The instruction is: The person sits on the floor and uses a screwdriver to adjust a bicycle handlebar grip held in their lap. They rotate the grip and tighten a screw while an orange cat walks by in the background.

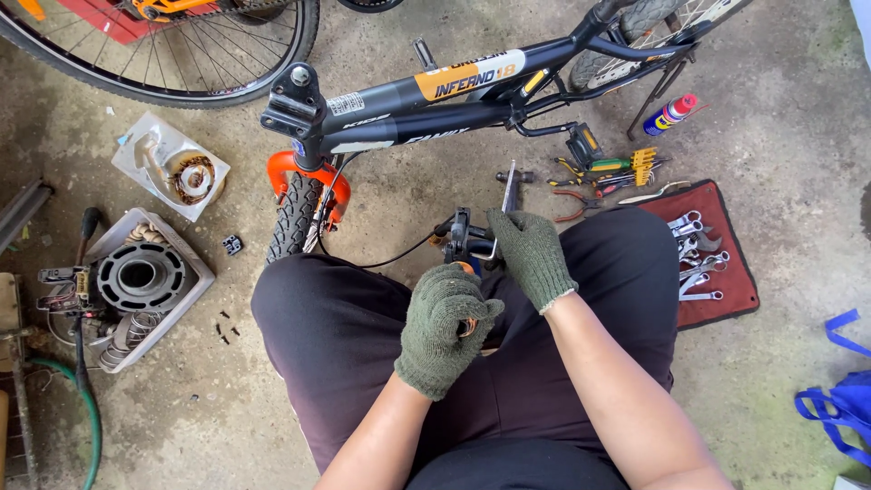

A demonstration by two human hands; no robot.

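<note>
Right hand (531, 254) — brake lever (463, 238) pointing away

Gloved hands, left (445, 327) and right (531, 254), on a black brake lever (463, 234)

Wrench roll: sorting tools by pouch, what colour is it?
Dark red wrench roll, seen in the head view.

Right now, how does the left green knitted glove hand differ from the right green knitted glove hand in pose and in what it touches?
The left gloved hand is curled into a fist low over the lap, closed around a small orange-tipped part; the right gloved hand is higher and flatter, its fingers reaching to the black brake lever assembly. The left hand is nearer the body; the right is nearer the black bicycle frame. Both wear the same green knitted gloves above bare forearms.
</note>
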